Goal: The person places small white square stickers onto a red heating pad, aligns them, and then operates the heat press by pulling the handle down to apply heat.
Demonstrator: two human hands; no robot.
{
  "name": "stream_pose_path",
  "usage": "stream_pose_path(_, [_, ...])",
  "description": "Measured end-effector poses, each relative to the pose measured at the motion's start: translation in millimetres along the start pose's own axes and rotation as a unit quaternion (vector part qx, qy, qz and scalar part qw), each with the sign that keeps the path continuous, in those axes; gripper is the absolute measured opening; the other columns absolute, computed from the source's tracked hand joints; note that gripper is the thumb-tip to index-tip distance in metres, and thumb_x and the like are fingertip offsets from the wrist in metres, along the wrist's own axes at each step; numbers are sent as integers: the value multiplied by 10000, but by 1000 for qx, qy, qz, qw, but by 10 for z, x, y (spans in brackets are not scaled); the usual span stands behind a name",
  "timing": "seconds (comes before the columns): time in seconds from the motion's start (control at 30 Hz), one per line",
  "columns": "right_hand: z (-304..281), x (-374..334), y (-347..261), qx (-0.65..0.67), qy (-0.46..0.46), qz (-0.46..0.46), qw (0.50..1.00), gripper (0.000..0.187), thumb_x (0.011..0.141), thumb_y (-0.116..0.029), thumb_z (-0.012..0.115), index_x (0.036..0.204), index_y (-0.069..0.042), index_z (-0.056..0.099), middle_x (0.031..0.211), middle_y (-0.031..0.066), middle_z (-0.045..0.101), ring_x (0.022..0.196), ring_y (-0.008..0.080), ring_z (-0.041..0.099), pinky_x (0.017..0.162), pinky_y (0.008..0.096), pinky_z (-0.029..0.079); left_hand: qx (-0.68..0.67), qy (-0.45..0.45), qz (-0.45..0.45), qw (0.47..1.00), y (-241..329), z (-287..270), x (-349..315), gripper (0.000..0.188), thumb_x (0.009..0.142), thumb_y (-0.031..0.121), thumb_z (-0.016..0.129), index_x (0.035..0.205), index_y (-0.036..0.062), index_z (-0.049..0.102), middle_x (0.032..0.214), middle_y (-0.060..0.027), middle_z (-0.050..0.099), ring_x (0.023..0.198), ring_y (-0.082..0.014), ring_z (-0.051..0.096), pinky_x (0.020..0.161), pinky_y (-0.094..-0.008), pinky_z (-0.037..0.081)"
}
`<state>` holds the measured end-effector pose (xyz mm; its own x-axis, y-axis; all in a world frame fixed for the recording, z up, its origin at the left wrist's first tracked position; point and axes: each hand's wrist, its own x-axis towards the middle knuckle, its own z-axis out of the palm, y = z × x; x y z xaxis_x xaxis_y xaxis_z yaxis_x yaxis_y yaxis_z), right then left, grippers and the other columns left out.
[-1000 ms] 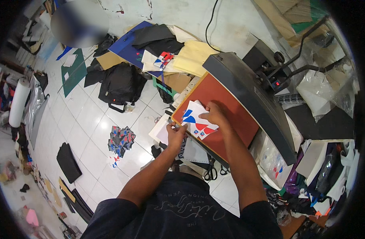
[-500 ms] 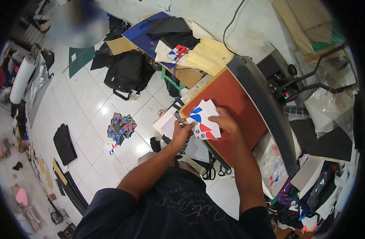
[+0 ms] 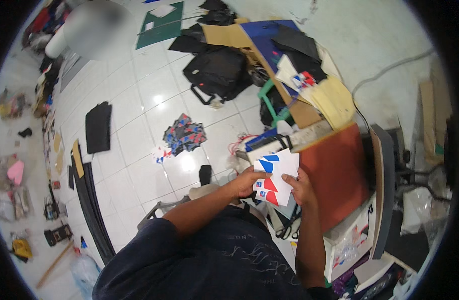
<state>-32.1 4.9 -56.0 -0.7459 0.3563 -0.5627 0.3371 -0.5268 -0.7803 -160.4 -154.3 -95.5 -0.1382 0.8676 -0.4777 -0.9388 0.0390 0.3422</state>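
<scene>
A small stack of white paper sheets [image 3: 284, 165] printed with blue and red shapes is held up in front of my body, slightly fanned out. My left hand [image 3: 246, 183] grips its left edge, thumb lying on top. On the right edge my right hand [image 3: 301, 188] is closed, its thumb pressing the top sheet. Just right of the hands is the orange-red pad [image 3: 339, 172] of a heat press, its grey upper plate [image 3: 383, 195] swung aside. Black-handled scissors [image 3: 288, 231] lie below the sheets, near my lap.
A pile of grey, red and blue printed pieces [image 3: 183, 135] lies on the tiled floor [image 3: 139, 175] at left. Beyond are a black bag [image 3: 217, 72], folded black fabric [image 3: 98, 127] and a green mat [image 3: 159, 27]. Yellow cloth [image 3: 329, 102] sits behind the press.
My view has turned left, shifting the room rightward in the picture. My left hand now has a fuller hold on the sheets, and both hands have drawn nearer my body with them.
</scene>
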Motion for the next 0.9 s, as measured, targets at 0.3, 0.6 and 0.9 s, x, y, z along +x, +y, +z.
stream_pose_path(0.3, [1642,533,405,-162,15,45,986,373,892,-232,664,1171,-24,531,1004,69,618,841,154,624,625,272,524,-29,141,125,982,790,-1576,-1265,383,823,30,628,1193,3,535,1086,-105,644,970,-224,652,884,-371,527])
stream_pose_path(0.6, [2130,582,851,-461,-51,56,884,391,853,-289,700,1119,-25,588,929,79,645,834,158,620,715,302,498,-132,362,308,870,1363,-3232,-2683,331,812,25,637,1131,39,547,1027,-98,646,938,-236,654,817,-400,553])
stream_pose_path(0.9, [2045,648,698,-548,-43,85,831,358,861,-263,696,1083,0,596,914,86,657,825,173,628,739,310,496,-95,641,104,755,1135,-4781,-3125,763,830,312,695,1426,53,296,1125,-152,538,976,-302,552,764,-458,533])
